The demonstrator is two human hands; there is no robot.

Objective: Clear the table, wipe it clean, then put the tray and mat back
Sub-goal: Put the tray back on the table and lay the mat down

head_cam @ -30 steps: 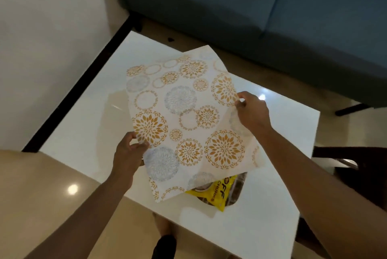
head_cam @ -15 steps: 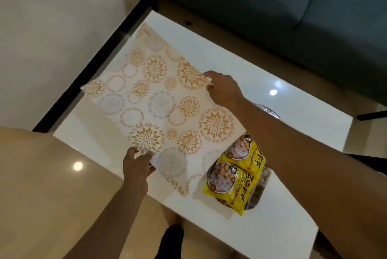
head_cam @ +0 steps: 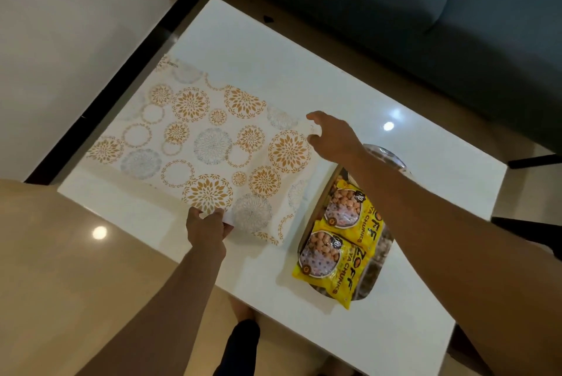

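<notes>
Lying nearly flat on the white table, the floral mat looks thin, light and floppy, so it is best taken by its edges. The left hand pinches the near edge at about six o'clock, thumb on top. The right hand, fingers loosely spread, sits at the three o'clock corner; whether it grips, I cannot tell. The tray of yellow snack packets lies just beside, at four o'clock.
</notes>
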